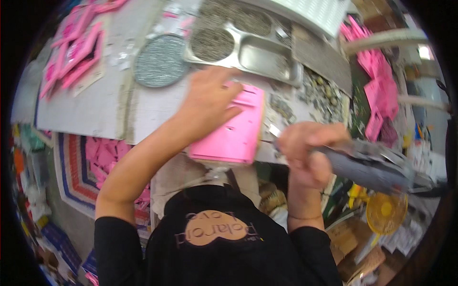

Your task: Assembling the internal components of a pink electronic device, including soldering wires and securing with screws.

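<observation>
In front of me lies a flat pink plastic panel (234, 140) with several small holes and slots, close to the table's near edge. Across its upper left part rests my left hand (205, 105), fingers spread, with the thumb on the pink surface. To the right of the panel, my right hand (307, 145) is closed round a grey electric screwdriver (367, 169) held nearly level. The tool's thin tip points left toward the panel's right edge; whether it touches is too blurred to tell.
Behind the panel stand a metal compartment tray (240, 62) with heaps of small fasteners and a round grey dish (161, 59). Loose metal parts (324, 97) lie at the right. Pink pieces (71, 47) are stacked far left; more fill a striped bag (71, 167) below. A yellow fan (386, 213) stands lower right.
</observation>
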`<act>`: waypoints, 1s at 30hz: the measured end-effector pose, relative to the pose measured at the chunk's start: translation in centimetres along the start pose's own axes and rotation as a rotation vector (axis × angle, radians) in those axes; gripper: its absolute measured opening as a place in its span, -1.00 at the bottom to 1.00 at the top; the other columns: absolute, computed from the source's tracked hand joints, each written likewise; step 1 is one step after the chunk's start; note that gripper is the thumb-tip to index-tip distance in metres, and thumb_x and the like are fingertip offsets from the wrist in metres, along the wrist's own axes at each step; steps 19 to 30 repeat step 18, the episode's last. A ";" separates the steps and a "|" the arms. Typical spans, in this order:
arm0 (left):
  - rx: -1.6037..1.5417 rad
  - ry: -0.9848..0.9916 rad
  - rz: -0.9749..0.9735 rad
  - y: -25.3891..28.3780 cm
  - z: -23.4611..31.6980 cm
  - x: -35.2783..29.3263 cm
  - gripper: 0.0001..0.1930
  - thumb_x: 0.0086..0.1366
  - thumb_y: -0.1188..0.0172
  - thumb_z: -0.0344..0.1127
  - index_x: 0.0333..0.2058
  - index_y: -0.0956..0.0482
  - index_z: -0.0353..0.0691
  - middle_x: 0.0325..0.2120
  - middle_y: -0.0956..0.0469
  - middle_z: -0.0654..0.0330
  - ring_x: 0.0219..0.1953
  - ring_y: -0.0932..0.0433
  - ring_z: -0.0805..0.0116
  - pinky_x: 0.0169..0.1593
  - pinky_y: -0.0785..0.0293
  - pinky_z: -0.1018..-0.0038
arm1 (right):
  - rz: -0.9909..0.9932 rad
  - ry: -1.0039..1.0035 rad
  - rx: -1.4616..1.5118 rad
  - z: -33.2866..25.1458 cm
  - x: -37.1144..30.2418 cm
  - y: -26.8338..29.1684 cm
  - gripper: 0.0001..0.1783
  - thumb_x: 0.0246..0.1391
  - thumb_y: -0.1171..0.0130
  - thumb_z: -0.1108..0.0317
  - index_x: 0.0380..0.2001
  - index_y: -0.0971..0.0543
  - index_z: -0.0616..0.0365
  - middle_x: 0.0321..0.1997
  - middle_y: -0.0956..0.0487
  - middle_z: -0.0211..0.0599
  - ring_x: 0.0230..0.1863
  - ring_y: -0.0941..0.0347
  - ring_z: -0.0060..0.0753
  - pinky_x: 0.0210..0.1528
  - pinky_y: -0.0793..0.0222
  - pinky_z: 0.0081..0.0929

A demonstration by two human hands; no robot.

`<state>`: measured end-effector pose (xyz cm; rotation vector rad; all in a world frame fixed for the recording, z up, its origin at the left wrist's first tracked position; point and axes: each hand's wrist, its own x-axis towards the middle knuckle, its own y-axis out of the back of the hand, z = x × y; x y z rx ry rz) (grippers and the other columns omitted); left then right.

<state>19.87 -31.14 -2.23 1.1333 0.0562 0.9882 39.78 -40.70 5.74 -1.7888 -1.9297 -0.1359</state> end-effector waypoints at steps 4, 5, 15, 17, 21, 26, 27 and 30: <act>-0.026 -0.174 0.067 5.9 0.1 -0.5 -0.62 0.14 -0.45 -0.26 -0.11 -0.56 -0.23 0.20 -0.50 0.01 0.22 -0.49 -0.05 0.33 -0.33 -0.02 | -0.059 0.196 0.023 -2.9 3.1 1.2 -0.68 0.23 -0.22 0.18 -0.10 -0.41 0.10 -0.68 -0.35 -0.51 -0.69 -0.23 -0.51 -0.54 -0.24 -0.43; -0.183 -0.065 0.228 7.7 -0.8 -2.9 -0.65 0.17 -0.44 -0.31 -0.12 -0.55 -0.24 0.21 -0.49 -0.05 0.18 -0.53 -0.06 0.30 -0.38 0.04 | -0.070 0.233 0.018 -3.7 3.3 2.2 -0.69 0.24 -0.19 0.18 -0.09 -0.40 0.10 -0.68 -0.35 -0.51 -0.70 -0.21 -0.52 -0.56 -0.22 -0.45; 0.468 1.767 1.069 3.2 -13.8 -60.8 -0.45 0.35 -0.30 -0.08 0.04 -0.49 -0.53 -0.10 -0.62 -0.19 -0.03 -0.62 0.01 0.06 -0.53 0.23 | 0.052 0.091 0.076 0.0 5.0 3.8 -0.68 0.25 -0.20 0.18 -0.12 -0.36 0.13 -0.67 -0.30 -0.52 -0.72 -0.14 -0.62 -0.55 -0.19 -0.52; -0.315 2.198 1.505 -0.7 -14.1 -58.3 -0.28 0.34 -0.29 -0.03 0.25 -0.37 -0.53 0.06 -0.57 -0.29 0.14 -0.59 -0.09 0.22 -0.49 0.18 | 0.037 0.085 0.011 0.0 5.0 3.7 -0.66 0.24 -0.22 0.17 -0.13 -0.36 0.13 -0.67 -0.30 -0.52 -0.72 -0.15 -0.62 -0.55 -0.22 -0.55; -0.321 2.180 1.520 -0.2 -14.8 -57.5 -0.28 0.34 -0.29 -0.03 0.25 -0.37 -0.53 0.06 -0.57 -0.29 0.14 -0.59 -0.09 0.22 -0.49 0.18 | 0.021 0.093 0.005 -0.3 5.1 4.2 -0.64 0.24 -0.24 0.16 -0.12 -0.36 0.13 -0.67 -0.31 -0.51 -0.72 -0.18 -0.62 -0.53 -0.25 -0.55; -0.321 2.180 1.520 -0.2 -14.8 -57.5 -0.28 0.34 -0.29 -0.03 0.25 -0.37 -0.53 0.06 -0.57 -0.29 0.14 -0.59 -0.09 0.22 -0.49 0.18 | 0.021 0.093 0.005 -0.3 5.1 4.2 -0.64 0.24 -0.24 0.16 -0.12 -0.36 0.13 -0.67 -0.31 -0.51 -0.72 -0.18 -0.62 -0.53 -0.25 -0.55; -0.321 2.180 1.520 -0.2 -14.8 -57.5 -0.28 0.34 -0.29 -0.03 0.25 -0.37 -0.53 0.06 -0.57 -0.29 0.14 -0.59 -0.09 0.22 -0.49 0.18 | 0.021 0.093 0.005 -0.3 5.1 4.2 -0.64 0.24 -0.24 0.16 -0.12 -0.36 0.13 -0.67 -0.31 -0.51 -0.72 -0.18 -0.62 -0.53 -0.25 -0.55; -0.321 2.180 1.520 -0.2 -14.8 -57.5 -0.28 0.34 -0.29 -0.03 0.25 -0.37 -0.53 0.06 -0.57 -0.29 0.14 -0.59 -0.09 0.22 -0.49 0.18 | 0.021 0.093 0.005 -0.3 5.1 4.2 -0.64 0.24 -0.24 0.16 -0.12 -0.36 0.13 -0.67 -0.31 -0.51 -0.72 -0.18 -0.62 -0.53 -0.25 -0.55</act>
